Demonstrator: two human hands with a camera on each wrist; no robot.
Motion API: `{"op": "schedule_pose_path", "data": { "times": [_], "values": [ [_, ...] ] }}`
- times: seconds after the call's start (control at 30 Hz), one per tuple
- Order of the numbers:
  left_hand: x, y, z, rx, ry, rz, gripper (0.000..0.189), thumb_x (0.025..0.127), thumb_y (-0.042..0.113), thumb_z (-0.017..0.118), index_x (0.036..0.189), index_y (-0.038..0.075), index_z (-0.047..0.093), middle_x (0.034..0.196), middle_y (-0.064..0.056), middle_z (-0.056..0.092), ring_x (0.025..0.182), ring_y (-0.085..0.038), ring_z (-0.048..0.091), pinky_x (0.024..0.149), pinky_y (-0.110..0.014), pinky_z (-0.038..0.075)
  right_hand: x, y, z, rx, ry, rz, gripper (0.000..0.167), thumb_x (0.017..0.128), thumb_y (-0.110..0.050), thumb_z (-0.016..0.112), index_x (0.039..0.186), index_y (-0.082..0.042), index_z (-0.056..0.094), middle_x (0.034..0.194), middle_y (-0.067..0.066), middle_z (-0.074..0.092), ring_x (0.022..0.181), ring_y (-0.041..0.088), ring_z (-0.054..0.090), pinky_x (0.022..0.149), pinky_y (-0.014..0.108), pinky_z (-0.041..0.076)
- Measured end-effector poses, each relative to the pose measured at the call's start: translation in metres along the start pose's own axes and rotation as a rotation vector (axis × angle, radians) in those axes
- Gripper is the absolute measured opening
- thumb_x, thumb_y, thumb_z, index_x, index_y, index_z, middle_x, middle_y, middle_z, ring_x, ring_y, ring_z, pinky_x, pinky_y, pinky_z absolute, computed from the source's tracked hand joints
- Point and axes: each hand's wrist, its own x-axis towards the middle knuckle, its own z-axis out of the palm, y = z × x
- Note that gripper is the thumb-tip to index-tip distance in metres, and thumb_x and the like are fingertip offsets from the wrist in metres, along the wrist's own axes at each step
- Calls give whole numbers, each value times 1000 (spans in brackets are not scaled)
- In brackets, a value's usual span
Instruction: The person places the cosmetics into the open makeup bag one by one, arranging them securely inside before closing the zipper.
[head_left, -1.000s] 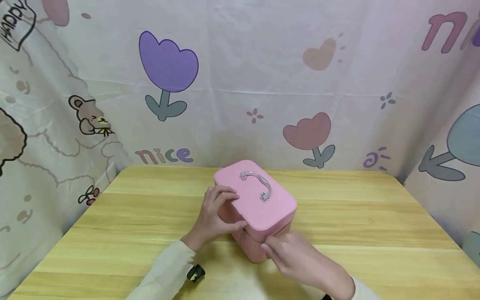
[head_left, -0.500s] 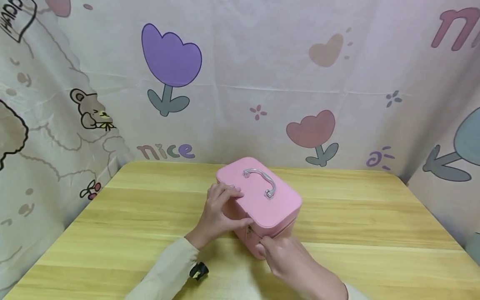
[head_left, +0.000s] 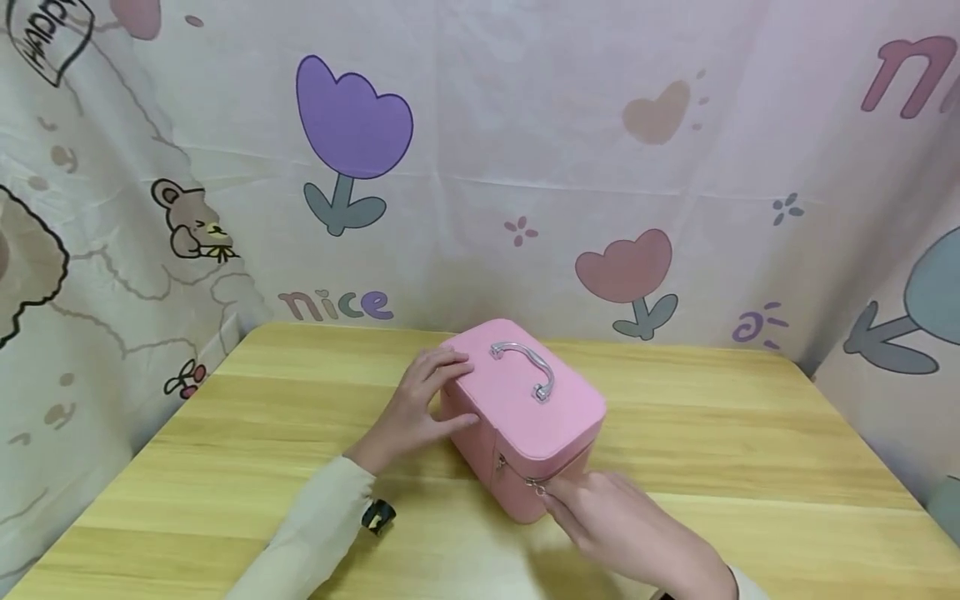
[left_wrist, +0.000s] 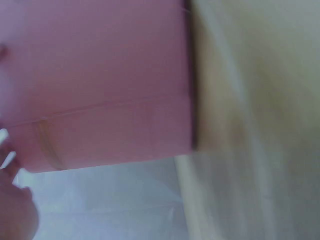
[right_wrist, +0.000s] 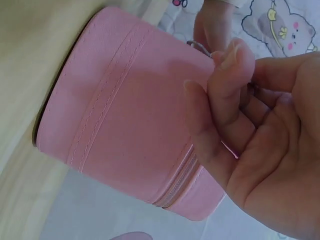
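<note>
A pink box-shaped case [head_left: 528, 421] with a zip stands angled on the table, its lid down. On the lid is a silver handle [head_left: 528, 367]. My left hand [head_left: 420, 404] rests against the case's left side, fingers laid on the lid's edge and thumb spread along the side. At the near corner, my right hand [head_left: 618, 512] pinches a metal zipper pull [head_left: 538, 488] between thumb and finger. A second zipper pull [head_left: 502, 461] hangs on the left side. The right wrist view shows the zip track [right_wrist: 180, 180] running along the case below the lid.
The case stands on a light wooden table [head_left: 712, 433]. A cloth backdrop [head_left: 480, 108] printed with flowers and bears hangs behind and at both sides. A black wrist strap [head_left: 378, 517] shows at the left sleeve.
My left hand has slid back along the case, its thumb moving away from the near corner. My right hand has shifted slightly right, and the zipper pull's ring now shows. The view moved a little.
</note>
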Motion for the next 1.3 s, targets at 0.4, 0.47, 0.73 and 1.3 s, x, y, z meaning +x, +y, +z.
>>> {"op": "schedule_pose_path", "data": {
  "times": [0.4,0.47,0.73,1.3],
  "values": [
    [11,6,17,192,173,28,58,84,65,51,97,8,56,106,-14,49,99,-35,39,81,-53,27,0,14,-6,-125,93,-13,35,85,-7,60,63,-23,38,57,-20,19,50,-7,14,41,13,17],
    [13,9,19,227,196,34,58,83,66,51,94,9,56,104,-13,49,97,-35,40,80,-54,27,1,15,-2,-159,129,-16,35,84,-6,60,63,-22,39,56,-19,20,49,-6,16,41,13,18],
    [10,11,20,244,234,14,58,81,66,53,93,9,58,103,-15,51,97,-35,41,80,-54,26,8,4,26,-281,238,21,24,87,-9,62,68,-14,47,50,-14,31,40,2,28,35,20,25],
    [-2,13,24,89,202,-94,56,86,65,53,97,10,55,107,-13,45,103,-38,34,84,-54,25,-3,34,-3,-88,-179,302,36,95,-23,59,60,-18,49,52,-11,35,46,4,34,43,24,36]
  ]
}}
